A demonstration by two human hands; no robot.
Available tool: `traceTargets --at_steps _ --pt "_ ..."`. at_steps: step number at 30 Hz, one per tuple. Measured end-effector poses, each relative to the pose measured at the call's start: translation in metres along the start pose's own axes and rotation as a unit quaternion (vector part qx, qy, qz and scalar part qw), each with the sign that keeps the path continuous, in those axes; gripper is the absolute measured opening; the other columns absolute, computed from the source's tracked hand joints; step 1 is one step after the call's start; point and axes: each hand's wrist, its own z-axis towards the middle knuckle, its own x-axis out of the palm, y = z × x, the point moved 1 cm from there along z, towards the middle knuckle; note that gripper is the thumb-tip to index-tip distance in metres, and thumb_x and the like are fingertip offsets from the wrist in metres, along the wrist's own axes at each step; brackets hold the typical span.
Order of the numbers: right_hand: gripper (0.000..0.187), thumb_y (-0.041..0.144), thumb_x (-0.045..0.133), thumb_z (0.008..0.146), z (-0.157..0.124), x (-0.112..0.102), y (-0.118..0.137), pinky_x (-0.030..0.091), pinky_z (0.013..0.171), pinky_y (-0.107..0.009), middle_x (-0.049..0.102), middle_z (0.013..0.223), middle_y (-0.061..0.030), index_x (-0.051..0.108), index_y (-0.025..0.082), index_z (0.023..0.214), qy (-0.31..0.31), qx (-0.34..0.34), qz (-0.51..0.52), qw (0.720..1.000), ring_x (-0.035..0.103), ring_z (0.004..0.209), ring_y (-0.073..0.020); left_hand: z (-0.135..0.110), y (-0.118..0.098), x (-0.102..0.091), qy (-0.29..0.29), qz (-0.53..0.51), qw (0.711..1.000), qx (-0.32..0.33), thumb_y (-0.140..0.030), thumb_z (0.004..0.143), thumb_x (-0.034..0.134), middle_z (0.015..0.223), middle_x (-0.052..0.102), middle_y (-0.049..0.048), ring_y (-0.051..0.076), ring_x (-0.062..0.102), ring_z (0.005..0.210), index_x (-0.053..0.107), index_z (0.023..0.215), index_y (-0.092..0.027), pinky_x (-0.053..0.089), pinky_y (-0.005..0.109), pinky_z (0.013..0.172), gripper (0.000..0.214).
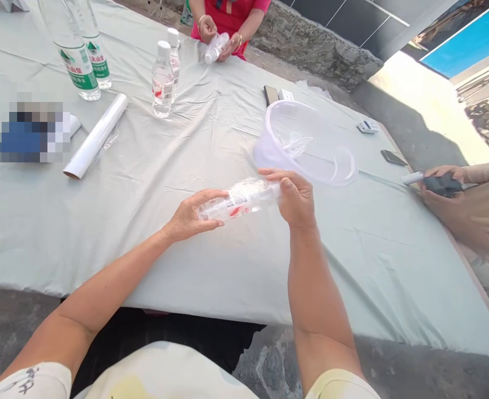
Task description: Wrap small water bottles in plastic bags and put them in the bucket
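A clear plastic water bottle [240, 204] with a red-marked label lies sideways between my two hands, above the cloth-covered table. My left hand [195, 215] grips its base end, thumb below and fingers above. Around the cap end is my right hand [296, 198], its fingers closed there and covering most of the cap. Thin clear film seems to lie over the bottle. Just beyond my right hand stands a translucent lilac basin [265, 147] with crumpled clear plastic [296, 144] inside.
A roll of clear film [97, 136] lies left. Two small bottles [162, 83] and two larger green-labelled bottles [78, 66] stand farther back. Across the table, a person's hands [228, 47] hold a bottle. Another person's hands [439, 180] are at the right edge, near a phone [393, 157].
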Motion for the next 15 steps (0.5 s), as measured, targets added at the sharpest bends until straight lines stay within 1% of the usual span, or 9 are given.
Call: traceTargets --at_steps 1,3,5,7,9,11,13,15 --pt "0.056 0.079 0.048 0.080 0.002 0.006 -0.006 0.054 0.087 -0.051 0.072 0.104 -0.0088 0.064 0.027 0.092 0.011 0.037 0.049 0.998 0.067 0.110 -0.0312 0.001 -0.001 -0.002 -0.009 -0.010 1.000 -0.007 -0.032 0.075 0.079 0.131 0.065 0.0072 0.026 0.060 0.122 0.065 0.125 -0.030 0.057 0.036 0.089 0.052" --pt "0.064 0.085 0.044 0.076 0.001 0.022 -0.015 0.056 0.081 -0.049 0.071 0.102 -0.0089 0.062 0.027 0.100 -0.002 0.089 0.116 0.989 0.068 0.104 -0.0300 0.002 0.000 -0.004 -0.038 -0.042 0.998 -0.032 -0.035 0.072 0.082 0.128 0.065 0.0064 0.025 0.063 0.115 0.065 0.122 -0.029 0.058 0.034 0.084 0.053" --pt "0.063 0.083 0.045 0.077 0.000 0.041 -0.015 0.056 0.083 -0.047 0.069 0.109 -0.0095 0.058 0.027 0.102 -0.043 0.092 0.149 0.984 0.067 0.110 -0.0287 0.004 0.002 -0.006 -0.086 -0.096 0.990 -0.062 -0.041 0.069 0.084 0.124 0.065 0.0058 0.022 0.065 0.107 0.063 0.118 -0.028 0.058 0.032 0.081 0.054" --pt "0.052 0.076 0.046 0.082 0.000 0.064 -0.006 0.055 0.091 -0.047 0.067 0.118 -0.0099 0.053 0.026 0.098 -0.094 0.062 0.174 0.978 0.065 0.116 -0.0268 0.006 0.007 -0.008 -0.143 -0.175 0.971 -0.081 -0.048 0.069 0.084 0.119 0.065 0.0047 0.019 0.066 0.099 0.059 0.119 -0.027 0.057 0.030 0.080 0.060" --pt "0.042 0.067 0.043 0.088 0.003 0.088 0.008 0.054 0.094 -0.047 0.067 0.115 -0.0102 0.048 0.026 0.096 -0.141 0.035 0.182 0.973 0.067 0.114 -0.0256 0.008 0.015 -0.009 -0.184 -0.266 0.940 -0.106 -0.056 0.072 0.080 0.107 0.065 0.0022 0.015 0.066 0.089 0.056 0.119 -0.027 0.055 0.026 0.074 0.060" --pt "0.037 0.062 0.040 0.091 0.006 0.111 0.026 0.055 0.091 -0.048 0.069 0.100 -0.0085 0.046 0.026 0.099 -0.169 0.015 0.154 0.973 0.071 0.103 -0.0249 0.008 0.024 -0.012 -0.211 -0.353 0.901 -0.141 -0.064 0.078 0.072 0.093 0.064 0.0000 0.012 0.063 0.077 0.057 0.109 -0.025 0.050 0.022 0.063 0.052" --pt "0.035 0.061 0.045 0.091 0.008 0.131 0.044 0.056 0.086 -0.048 0.067 0.083 -0.0035 0.044 0.027 0.099 -0.177 -0.019 0.121 0.977 0.072 0.089 -0.0239 0.009 0.033 -0.016 -0.238 -0.419 0.859 -0.175 -0.070 0.083 0.062 0.082 0.063 -0.0003 0.011 0.060 0.068 0.058 0.094 -0.023 0.043 0.021 0.054 0.049" --pt "0.034 0.060 0.054 0.089 0.009 0.145 0.061 0.057 0.084 -0.047 0.063 0.074 0.0013 0.044 0.027 0.095 -0.172 -0.069 0.120 0.975 0.071 0.078 -0.0216 0.010 0.039 -0.020 -0.233 -0.483 0.820 -0.199 -0.074 0.086 0.054 0.078 0.062 0.0000 0.011 0.058 0.065 0.058 0.088 -0.022 0.041 0.022 0.052 0.053"
